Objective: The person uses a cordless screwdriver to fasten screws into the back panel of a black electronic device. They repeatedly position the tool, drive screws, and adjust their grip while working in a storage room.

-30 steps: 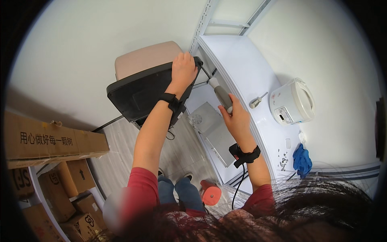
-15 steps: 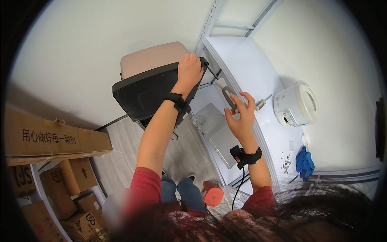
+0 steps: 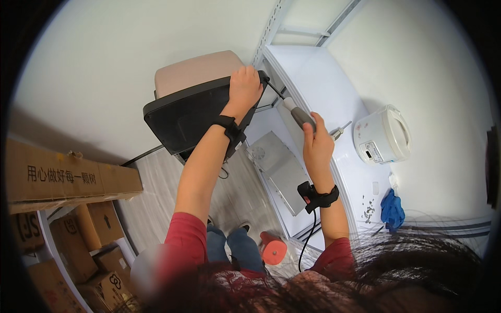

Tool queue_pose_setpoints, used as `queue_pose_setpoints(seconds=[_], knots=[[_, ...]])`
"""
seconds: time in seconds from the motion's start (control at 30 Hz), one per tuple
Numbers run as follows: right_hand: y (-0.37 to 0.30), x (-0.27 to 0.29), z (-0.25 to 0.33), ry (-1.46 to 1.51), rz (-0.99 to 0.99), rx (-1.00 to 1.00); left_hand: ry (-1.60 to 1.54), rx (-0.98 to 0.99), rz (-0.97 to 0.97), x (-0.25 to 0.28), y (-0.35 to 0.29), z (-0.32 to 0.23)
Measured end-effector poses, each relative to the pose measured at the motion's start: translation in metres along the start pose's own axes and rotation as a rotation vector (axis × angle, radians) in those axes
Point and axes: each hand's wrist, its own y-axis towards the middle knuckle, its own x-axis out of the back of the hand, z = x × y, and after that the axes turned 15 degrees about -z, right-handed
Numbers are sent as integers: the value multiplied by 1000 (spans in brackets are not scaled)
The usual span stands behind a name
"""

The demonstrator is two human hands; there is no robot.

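A black plastic housing (image 3: 190, 120) stands tilted in front of me, with a beige padded-looking part (image 3: 201, 73) behind its upper edge. My left hand (image 3: 245, 88) is closed over that edge near its right corner. At this corner sits the shaft end of a screwdriver with a grey and white handle (image 3: 301, 117); the exact contact of the tip is too small to make out. Fingers and thumb of my right hand (image 3: 318, 148) wrap the handle's rear end. Just behind that hand, a second tool with a thin metal shaft (image 3: 343, 129) lies on the white shelf (image 3: 326, 78).
A white rice cooker (image 3: 383, 134), scattered small dark pieces (image 3: 368, 209) and a crumpled blue item (image 3: 391, 208) are on the shelf. Below lies a silver metal panel (image 3: 279, 169). A red round-topped object (image 3: 274, 252) stands by my feet. Cardboard boxes (image 3: 78, 180) fill the left side.
My right hand's fingers, spread beside the screwdriver handle before, have closed round its end. The handle's angle has shifted slightly. My left hand keeps its hold on the housing.
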Motion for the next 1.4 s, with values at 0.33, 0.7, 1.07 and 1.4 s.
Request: queue_pose_setpoints(seconds=[0.33,0.7,1.07,1.4], knots=[[-5,12,4,46,197,112,-35,0,2,5,0,-1],[6,-8,5,72,-115,365,-36,-4,-9,2,-2,-1],[-10,-11,-6,-2,-76,287,-39,-6,-49,-2,0,4],[-8,-5,9,45,161,-121,7,-17,-53,-1,1,2]])
